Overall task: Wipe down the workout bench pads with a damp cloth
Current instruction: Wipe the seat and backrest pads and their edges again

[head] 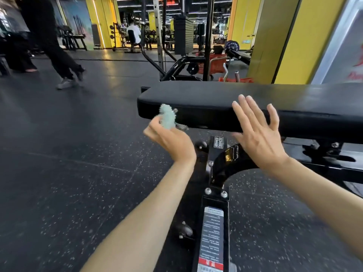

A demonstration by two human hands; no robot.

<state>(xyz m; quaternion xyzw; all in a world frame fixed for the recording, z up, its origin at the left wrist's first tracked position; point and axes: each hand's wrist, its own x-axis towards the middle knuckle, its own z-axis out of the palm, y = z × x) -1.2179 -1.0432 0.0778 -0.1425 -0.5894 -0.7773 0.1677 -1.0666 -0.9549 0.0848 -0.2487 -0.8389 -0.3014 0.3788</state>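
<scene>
The black bench frame (214, 218) is standing closest, on the dark floor (59, 183). Just past it, the left hand (170, 143) is pinching a small, blurry, light green cloth (167, 116) at the near left corner of the black bench pad (216, 93). I cannot tell if the cloth is touching the pad. The right hand (259, 134) is reaching flat, fingers spread, to the pad's near edge. Far back, a person (49, 36) in dark clothes is walking.

A long, black, vinyl-covered workout bench pad (245, 97) is shown across the right of the frame, borne on a black steel base (229, 160) set on dark, white-speckled rubber flooring (68, 183).
</scene>
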